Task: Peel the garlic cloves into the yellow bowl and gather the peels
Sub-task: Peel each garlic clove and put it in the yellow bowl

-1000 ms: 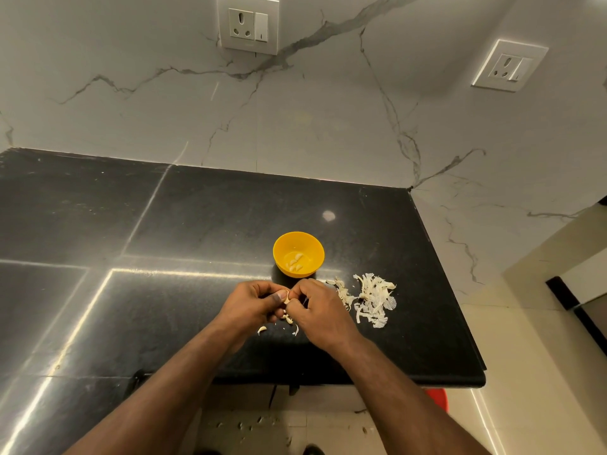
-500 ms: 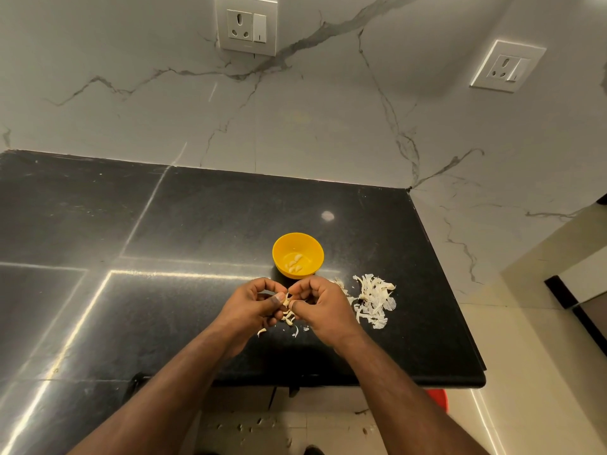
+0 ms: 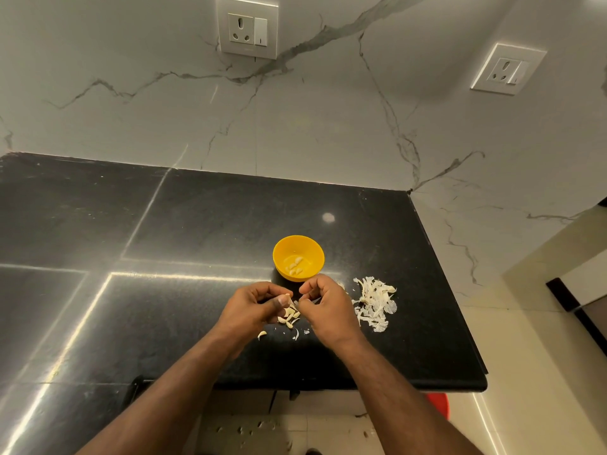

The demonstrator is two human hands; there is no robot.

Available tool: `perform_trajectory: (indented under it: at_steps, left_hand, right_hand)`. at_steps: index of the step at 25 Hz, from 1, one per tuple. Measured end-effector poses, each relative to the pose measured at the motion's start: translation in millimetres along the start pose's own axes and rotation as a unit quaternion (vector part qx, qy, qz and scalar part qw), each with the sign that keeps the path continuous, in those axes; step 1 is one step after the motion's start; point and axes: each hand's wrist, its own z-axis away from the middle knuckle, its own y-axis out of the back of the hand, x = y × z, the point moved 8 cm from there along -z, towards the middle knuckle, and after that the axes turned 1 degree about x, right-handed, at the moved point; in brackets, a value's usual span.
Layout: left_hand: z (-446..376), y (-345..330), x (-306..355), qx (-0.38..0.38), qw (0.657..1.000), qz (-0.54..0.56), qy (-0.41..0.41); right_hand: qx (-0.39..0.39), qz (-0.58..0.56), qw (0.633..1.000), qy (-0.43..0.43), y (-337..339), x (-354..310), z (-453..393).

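Head camera looks down at a black worktop (image 3: 184,290) with both hands working close together just in front of the yellow bowl (image 3: 298,257). The left hand (image 3: 251,307) has its fingers curled, thumb and fingers pinching a garlic clove (image 3: 288,297), while the right hand (image 3: 328,307) is curled too, fingers nipping at something tiny at the clove's tip, can't really tell if it's skin. A few peeled cloves (image 3: 295,266) sit in the bowl. More unpeeled cloves (image 3: 289,316) lie on the worktop under the hands, and a pile of peels (image 3: 374,305) sits just right of the right hand.
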Motion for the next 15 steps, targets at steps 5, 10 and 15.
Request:
perform_trajectory:
  at_steps: [5, 10, 15]
  left_hand:
    - [-2, 6, -8, 0.012, 0.999, 0.037, 0.027]
    - [-2, 4, -11, 0.005, 0.998, 0.047, 0.044]
    - [-2, 0, -9, -0.005, 0.998, 0.045, 0.041]
  right_hand:
    - [-0.014, 0.086, 0.996, -0.032, 16, 21, -3]
    - [-0.015, 0.107, 0.994, 0.011, 22, 14, -1]
    - [-0.036, 0.084, 0.993, 0.069, 3, -10, 7]
